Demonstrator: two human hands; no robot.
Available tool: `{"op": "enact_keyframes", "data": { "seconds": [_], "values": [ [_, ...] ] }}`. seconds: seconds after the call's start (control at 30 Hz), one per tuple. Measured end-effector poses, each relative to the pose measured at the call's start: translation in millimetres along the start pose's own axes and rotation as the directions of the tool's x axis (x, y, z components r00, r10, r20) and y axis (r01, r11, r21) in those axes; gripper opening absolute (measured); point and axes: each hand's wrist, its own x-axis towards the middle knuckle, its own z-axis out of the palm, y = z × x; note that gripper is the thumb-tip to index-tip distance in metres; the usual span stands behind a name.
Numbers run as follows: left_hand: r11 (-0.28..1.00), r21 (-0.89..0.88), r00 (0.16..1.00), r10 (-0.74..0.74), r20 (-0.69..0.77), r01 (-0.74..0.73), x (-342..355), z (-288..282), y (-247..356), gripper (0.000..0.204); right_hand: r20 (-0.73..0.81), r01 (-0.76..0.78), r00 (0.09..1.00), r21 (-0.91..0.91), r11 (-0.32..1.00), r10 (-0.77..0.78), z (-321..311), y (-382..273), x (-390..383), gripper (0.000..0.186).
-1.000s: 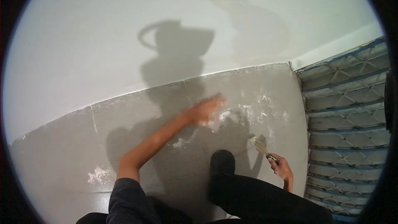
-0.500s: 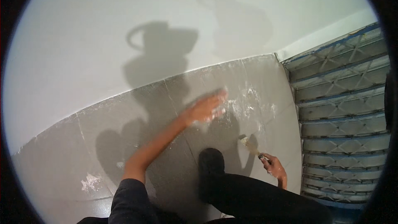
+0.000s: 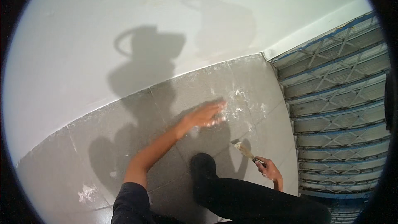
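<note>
My left hand (image 3: 205, 114) reaches over the grey tiled floor (image 3: 120, 116), fingers stretched out and slightly blurred. White residue shows on its fingertips, and nothing appears to be in it. Just to its right, white powdery smears (image 3: 238, 103) mark the tiles. Lower right, my right hand (image 3: 267, 169) is closed round the handle of a putty knife (image 3: 245, 149). The knife's broad blade has pale stuff on it and points up and left, close to the floor. Whitish spots dot the right hand too.
A white wall (image 3: 83, 58) rises behind the floor. Along the right side stands a folding metal shutter gate (image 3: 331, 112) with blue edges and crossed bars. My dark shoe (image 3: 203, 166) rests between my hands. Another white smear (image 3: 88, 193) lies at lower left.
The view has shifted slightly to the right. My left hand has moved a little right and nearer, closer to the smears. My right hand keeps hold of the putty knife.
</note>
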Motion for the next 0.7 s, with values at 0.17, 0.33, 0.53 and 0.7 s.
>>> {"op": "enact_keyframes", "data": {
  "seconds": [0.17,0.33,0.53,0.7],
  "values": [
    [0.915,0.328,0.961,-0.172,-0.216,0.237,32.0,-67.7,-39.7,0.067,0.0,-0.007,1.0,-0.02,1.0,0.007,-3.2,-4.5,-6.0,0.03],
    [0.88,0.469,0.993,-0.113,0.047,0.078,33.3,-36.0,-31.0,0.071,0.012,-0.085,0.996,0.049,0.995,0.084,-3.3,4.4,-8.4,0.031],
    [0.995,-0.034,0.982,-0.085,0.166,0.092,19.2,-8.2,13.8,0.071,-0.007,-0.077,0.997,0.021,0.997,0.077,-10.9,16.6,-2.0,0.031],
    [0.977,0.155,0.957,-0.099,-0.271,0.145,54.8,-52.2,-38.6,0.07,-0.1,-0.017,0.995,-0.115,0.993,0.005,-7.0,1.3,-2.6,0.03]
  ]
}}
